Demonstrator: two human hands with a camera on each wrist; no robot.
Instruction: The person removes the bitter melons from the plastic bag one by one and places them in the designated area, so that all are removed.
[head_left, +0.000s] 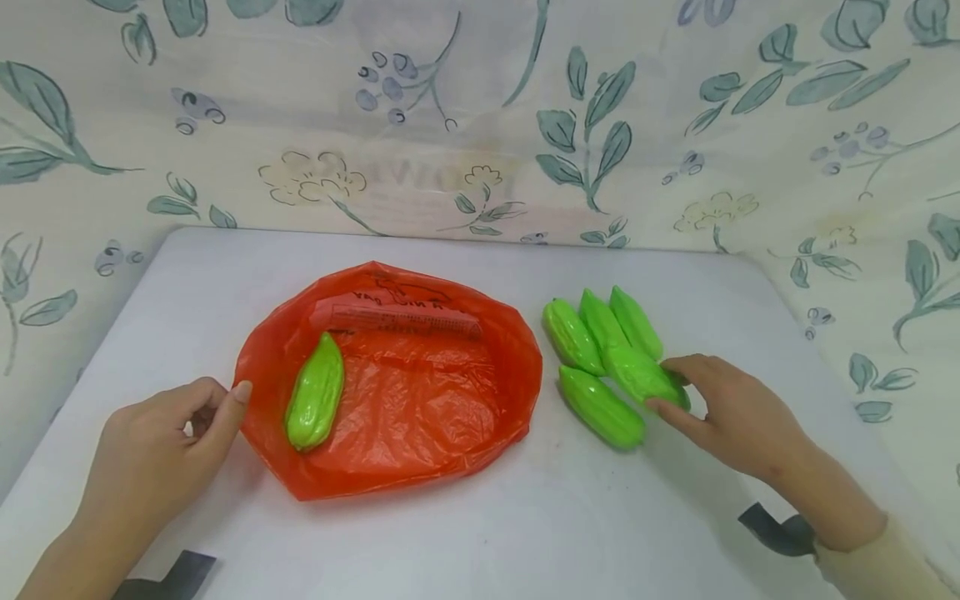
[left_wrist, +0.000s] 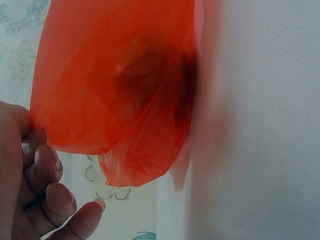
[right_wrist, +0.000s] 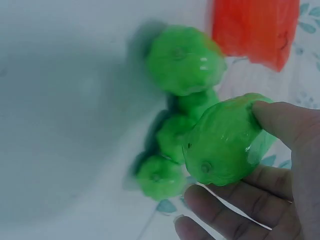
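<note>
A red plastic bag (head_left: 420,400) lies wide-mouthed on the table, with one ridged green toy fruit (head_left: 315,393), papaya-like in shape, inside at its left. At the bag's left rim, my left hand (head_left: 161,446) pinches the edge between thumb and finger; the left wrist view has the bag's side (left_wrist: 115,75) beside the curled fingers. My right hand (head_left: 738,412) holds a similar green fruit (right_wrist: 227,140) between thumb and fingers, tilted over the others. Several more green fruits (head_left: 600,408) lie close together under and beside it, right of the bag.
The white table (head_left: 510,533) carries dark tape pieces near its front, one at the left (head_left: 183,575) and one by the right wrist (head_left: 776,529). Behind the table hangs a leaf-patterned cloth (head_left: 465,108). Inside the bag, printed marks show on the far wall.
</note>
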